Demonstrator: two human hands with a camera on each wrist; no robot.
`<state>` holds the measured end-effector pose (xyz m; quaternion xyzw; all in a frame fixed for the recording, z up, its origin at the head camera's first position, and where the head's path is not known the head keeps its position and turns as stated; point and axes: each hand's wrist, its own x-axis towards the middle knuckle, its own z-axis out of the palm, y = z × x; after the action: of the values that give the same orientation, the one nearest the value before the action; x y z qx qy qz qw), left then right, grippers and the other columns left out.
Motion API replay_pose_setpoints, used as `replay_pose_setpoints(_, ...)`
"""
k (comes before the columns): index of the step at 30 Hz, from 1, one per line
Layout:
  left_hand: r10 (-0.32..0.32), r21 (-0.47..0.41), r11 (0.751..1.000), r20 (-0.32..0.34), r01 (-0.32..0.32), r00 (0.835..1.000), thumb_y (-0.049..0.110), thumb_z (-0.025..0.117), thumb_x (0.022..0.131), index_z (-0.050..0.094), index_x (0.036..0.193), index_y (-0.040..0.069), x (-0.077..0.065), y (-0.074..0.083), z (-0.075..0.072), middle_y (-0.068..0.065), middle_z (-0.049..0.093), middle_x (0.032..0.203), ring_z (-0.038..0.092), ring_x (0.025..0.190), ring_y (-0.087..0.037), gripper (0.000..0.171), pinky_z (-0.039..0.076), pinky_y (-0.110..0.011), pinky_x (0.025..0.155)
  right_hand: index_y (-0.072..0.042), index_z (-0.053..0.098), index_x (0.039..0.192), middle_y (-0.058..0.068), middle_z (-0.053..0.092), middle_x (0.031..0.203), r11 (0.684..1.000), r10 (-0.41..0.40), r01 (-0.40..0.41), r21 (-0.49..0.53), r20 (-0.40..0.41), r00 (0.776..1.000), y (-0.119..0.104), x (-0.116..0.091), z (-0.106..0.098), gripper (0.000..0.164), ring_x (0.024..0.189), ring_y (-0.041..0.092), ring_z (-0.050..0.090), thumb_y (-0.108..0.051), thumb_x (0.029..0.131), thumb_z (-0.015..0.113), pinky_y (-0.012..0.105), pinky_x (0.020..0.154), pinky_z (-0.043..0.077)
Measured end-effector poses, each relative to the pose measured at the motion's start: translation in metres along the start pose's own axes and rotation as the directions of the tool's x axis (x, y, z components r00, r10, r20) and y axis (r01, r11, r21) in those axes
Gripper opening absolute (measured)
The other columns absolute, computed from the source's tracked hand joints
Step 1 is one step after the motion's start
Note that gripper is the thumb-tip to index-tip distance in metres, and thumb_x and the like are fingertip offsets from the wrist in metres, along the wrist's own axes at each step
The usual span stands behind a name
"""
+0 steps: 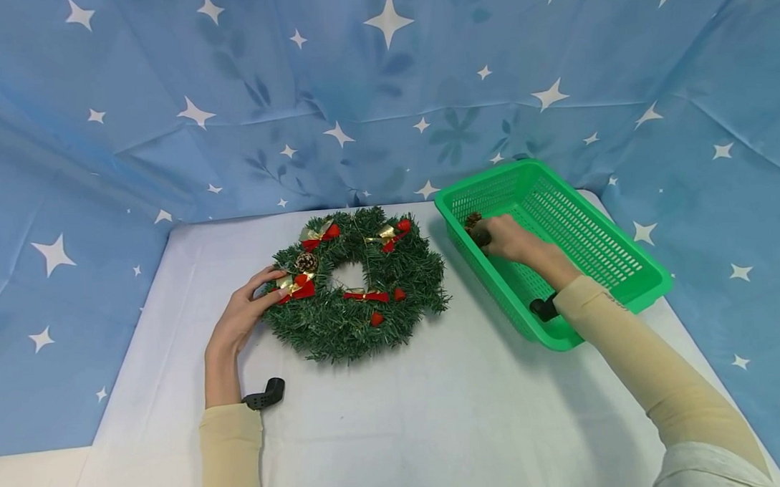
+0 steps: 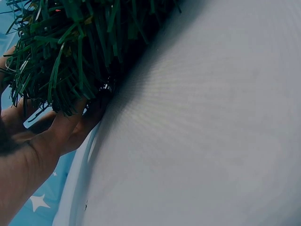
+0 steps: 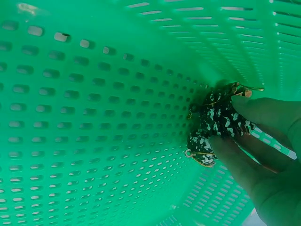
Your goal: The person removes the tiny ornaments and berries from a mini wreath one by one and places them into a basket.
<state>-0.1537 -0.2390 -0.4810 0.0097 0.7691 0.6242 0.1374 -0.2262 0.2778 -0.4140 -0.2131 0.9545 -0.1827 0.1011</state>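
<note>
A round green Christmas wreath (image 1: 354, 338) lies on the white table, dressed with red-and-gold bows, red berry-like ornaments and one white-tipped pine cone (image 1: 306, 262). My left hand (image 1: 240, 313) holds its left edge, fingertips beside a red bow (image 1: 299, 287); in the left wrist view some fingers (image 2: 70, 125) reach beneath the needles. Inside the green basket (image 1: 596, 247), my right hand (image 1: 511, 241) pinches a pine cone (image 3: 223, 117) between thumb and fingers near the basket's left wall. A second pine cone (image 3: 200, 146) with a gold string loop sits right against it.
The perforated plastic basket stands at the right of the table, slanted. Blue cloth (image 1: 333, 81) with white stars hangs behind and on both sides. White tablecloth (image 1: 396, 422) spreads in front of the wreath.
</note>
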Motion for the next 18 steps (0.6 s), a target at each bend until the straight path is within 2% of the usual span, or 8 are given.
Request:
replay_pose_setpoints(4, 0.000, 0.001, 1.000, 0.003, 0.000, 1.000, 0.034, 0.070, 0.100, 0.052, 0.151, 0.008, 0.0000, 0.0008, -0.0002, 0.000, 0.015, 0.174, -0.001, 0.159, -0.044, 0.060, 0.013, -0.070, 0.122, 0.013, 0.064, 0.126, 0.033, 0.067, 0.116, 1.000, 0.007, -0.007, 0.005, -0.001, 1.000, -0.0018, -0.0005, -0.0002, 0.034, 0.079, 0.033, 0.069, 0.010, 0.092, 0.066, 0.040, 0.064, 0.052)
replay_pose_setpoints(12, 0.001, -0.003, 1.000, 0.001, -0.001, 1.000, 0.035, 0.070, 0.100, 0.051, 0.151, 0.008, 0.0004, 0.0011, 0.0001, 0.000, 0.012, 0.174, -0.003, 0.159, -0.040, 0.062, 0.015, -0.069, 0.123, 0.012, 0.065, 0.127, 0.033, 0.067, 0.120, 0.999, 0.036, -0.035, 0.025, -0.001, 0.999, -0.0043, 0.0003, -0.0038, 0.036, 0.089, 0.038, 0.069, 0.009, 0.092, 0.067, 0.043, 0.068, 0.053)
replay_pose_setpoints(18, -0.003, -0.004, 1.000, 0.000, 0.003, 1.000, 0.035, 0.071, 0.099, 0.051, 0.151, 0.007, -0.0002, 0.0008, 0.0001, -0.001, 0.012, 0.174, -0.003, 0.159, -0.040, 0.062, 0.015, -0.070, 0.123, 0.011, 0.066, 0.127, 0.031, 0.068, 0.119, 0.999, 0.041, -0.041, 0.010, -0.005, 0.999, -0.0059, 0.0008, -0.0066, 0.035, 0.096, 0.040, 0.069, 0.006, 0.092, 0.069, 0.047, 0.075, 0.058)
